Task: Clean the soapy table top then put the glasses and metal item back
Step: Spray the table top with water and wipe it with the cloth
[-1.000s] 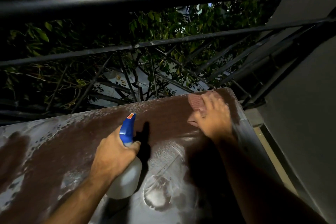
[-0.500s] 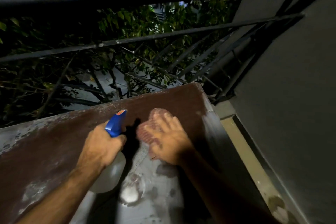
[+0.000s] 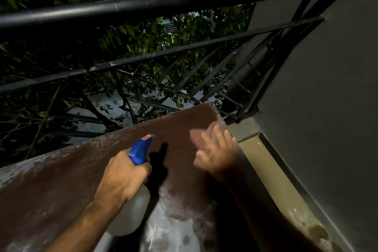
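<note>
The brown table top point(image 3: 61, 200) stands against a black metal railing point(image 3: 143, 4), with foliage point(image 3: 143, 43) behind the bars and a grey wall point(image 3: 327, 108) to the right. Soap residue shows as a pale speckled band along the far edge of the table and as a wet, glossy patch at the near centre; the stretch between these reads darker and largely free of foam. The left hand point(image 3: 124, 176) is wrapped closed around the neck of a spray bottle point(image 3: 133, 210), whose blue trigger head point(image 3: 141, 151) points toward the far edge and whose translucent white body hangs below the fist, over the table. The right hand point(image 3: 216, 153) lies near the far right corner of the table, fingers spread and laid flat on a pinkish cloth point(image 3: 197, 137), which rests on the surface under the fingertips. This hand is motion-blurred, so the exact grip on the cloth cannot be confirmed; it appears pressed down rather than pinched. A tan ledge point(image 3: 266, 170) runs between the table's right edge and the wall. Glasses and metal item: not in view.
</note>
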Demonstrator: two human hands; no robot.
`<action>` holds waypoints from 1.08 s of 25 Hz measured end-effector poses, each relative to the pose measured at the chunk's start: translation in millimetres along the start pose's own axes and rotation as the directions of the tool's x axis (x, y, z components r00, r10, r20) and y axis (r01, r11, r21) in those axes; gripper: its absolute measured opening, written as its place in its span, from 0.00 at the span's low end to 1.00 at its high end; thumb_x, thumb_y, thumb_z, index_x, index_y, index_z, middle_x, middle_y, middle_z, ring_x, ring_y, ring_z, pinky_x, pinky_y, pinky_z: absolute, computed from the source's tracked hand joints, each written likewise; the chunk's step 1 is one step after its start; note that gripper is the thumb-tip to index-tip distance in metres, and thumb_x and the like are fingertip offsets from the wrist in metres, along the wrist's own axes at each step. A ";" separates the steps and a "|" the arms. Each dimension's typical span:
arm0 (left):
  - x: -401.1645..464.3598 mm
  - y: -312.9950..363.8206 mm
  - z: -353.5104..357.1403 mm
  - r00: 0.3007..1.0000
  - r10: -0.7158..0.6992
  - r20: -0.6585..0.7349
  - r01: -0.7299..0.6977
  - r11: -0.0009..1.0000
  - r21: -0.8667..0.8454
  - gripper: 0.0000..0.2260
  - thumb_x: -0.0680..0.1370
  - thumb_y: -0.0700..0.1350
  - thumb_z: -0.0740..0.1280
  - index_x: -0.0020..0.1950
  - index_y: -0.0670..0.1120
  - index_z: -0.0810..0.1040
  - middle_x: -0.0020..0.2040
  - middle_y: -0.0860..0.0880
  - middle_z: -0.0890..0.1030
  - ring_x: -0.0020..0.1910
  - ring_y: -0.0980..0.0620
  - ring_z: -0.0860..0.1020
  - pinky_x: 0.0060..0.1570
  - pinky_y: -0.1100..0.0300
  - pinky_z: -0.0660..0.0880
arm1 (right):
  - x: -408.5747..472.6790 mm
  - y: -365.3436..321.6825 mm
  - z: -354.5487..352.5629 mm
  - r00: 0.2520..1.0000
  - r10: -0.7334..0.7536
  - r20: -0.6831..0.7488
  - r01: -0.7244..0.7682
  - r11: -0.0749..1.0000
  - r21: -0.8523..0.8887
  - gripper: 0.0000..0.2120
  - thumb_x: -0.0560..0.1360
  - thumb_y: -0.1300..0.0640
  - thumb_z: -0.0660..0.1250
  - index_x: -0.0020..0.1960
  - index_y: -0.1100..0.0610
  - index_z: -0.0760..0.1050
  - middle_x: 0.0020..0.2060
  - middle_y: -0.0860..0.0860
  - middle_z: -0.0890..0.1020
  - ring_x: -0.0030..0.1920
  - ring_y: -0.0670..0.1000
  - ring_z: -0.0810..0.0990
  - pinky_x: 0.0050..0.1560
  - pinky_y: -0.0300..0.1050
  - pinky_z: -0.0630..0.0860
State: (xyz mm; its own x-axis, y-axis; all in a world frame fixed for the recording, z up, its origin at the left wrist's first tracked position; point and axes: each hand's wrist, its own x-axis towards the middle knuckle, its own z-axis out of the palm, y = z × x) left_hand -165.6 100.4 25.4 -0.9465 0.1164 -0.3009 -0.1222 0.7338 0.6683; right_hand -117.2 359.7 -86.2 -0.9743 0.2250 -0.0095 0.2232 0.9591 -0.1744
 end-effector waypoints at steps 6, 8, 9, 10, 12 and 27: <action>0.0 -13.4 -13.3 0.998 -0.034 -0.046 0.035 0.999 0.012 0.14 0.66 0.39 0.71 0.39 0.60 0.80 0.28 0.51 0.84 0.33 0.49 0.82 0.35 0.54 0.74 | 86.9 -40.1 -5.7 0.974 0.208 0.088 -0.212 0.977 0.028 0.31 0.80 0.32 0.46 0.80 0.41 0.50 0.80 0.56 0.46 0.78 0.64 0.41 0.76 0.63 0.40; 2.2 -22.0 -19.4 0.994 -0.079 -0.080 0.081 0.996 0.031 0.11 0.66 0.40 0.72 0.37 0.58 0.81 0.28 0.54 0.83 0.32 0.50 0.81 0.32 0.56 0.72 | 82.2 -91.7 3.0 0.995 0.006 0.101 -0.007 1.000 0.007 0.30 0.80 0.34 0.47 0.80 0.41 0.50 0.80 0.57 0.44 0.78 0.64 0.40 0.75 0.63 0.39; 3.5 -27.2 -22.8 0.989 -0.105 -0.106 0.110 0.993 0.039 0.08 0.66 0.40 0.72 0.35 0.54 0.82 0.28 0.55 0.83 0.31 0.50 0.80 0.31 0.56 0.70 | 74.0 -119.4 8.9 0.985 -0.131 0.109 0.130 0.991 0.014 0.30 0.79 0.36 0.50 0.79 0.41 0.54 0.80 0.57 0.45 0.78 0.64 0.41 0.76 0.63 0.39; 4.5 -32.8 -27.3 0.983 -0.128 -0.135 0.134 0.990 0.042 0.04 0.66 0.40 0.72 0.34 0.49 0.81 0.27 0.58 0.82 0.30 0.51 0.79 0.30 0.57 0.69 | 62.4 -145.8 15.9 0.953 -0.272 0.132 0.273 0.962 0.014 0.29 0.78 0.38 0.55 0.78 0.41 0.59 0.80 0.56 0.48 0.79 0.63 0.43 0.76 0.62 0.41; 4.3 -43.8 -36.2 0.971 -0.166 -0.174 0.175 0.984 0.037 0.03 0.66 0.41 0.73 0.32 0.45 0.81 0.26 0.57 0.82 0.29 0.51 0.78 0.28 0.58 0.68 | 37.5 -179.2 28.5 0.855 -0.486 0.180 0.494 0.870 0.004 0.27 0.75 0.41 0.60 0.74 0.41 0.67 0.80 0.53 0.51 0.79 0.61 0.47 0.76 0.61 0.42; -39.2 -145.3 -114.7 0.893 -0.320 -0.318 0.295 0.947 -0.124 0.05 0.61 0.46 0.68 0.32 0.46 0.81 0.26 0.53 0.82 0.29 0.48 0.80 0.29 0.57 0.71 | 10.1 -296.3 43.2 0.807 -0.554 0.203 0.559 0.828 0.037 0.28 0.76 0.39 0.54 0.75 0.43 0.65 0.80 0.54 0.52 0.79 0.62 0.47 0.76 0.61 0.40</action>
State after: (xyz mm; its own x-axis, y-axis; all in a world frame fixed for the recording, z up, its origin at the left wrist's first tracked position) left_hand -145.0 -87.5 18.1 -0.9007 -0.3436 -0.2658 -0.4322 0.6467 0.6284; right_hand -194.5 70.4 -77.2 -0.9165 -0.3845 -0.1107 -0.3609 0.9139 -0.1859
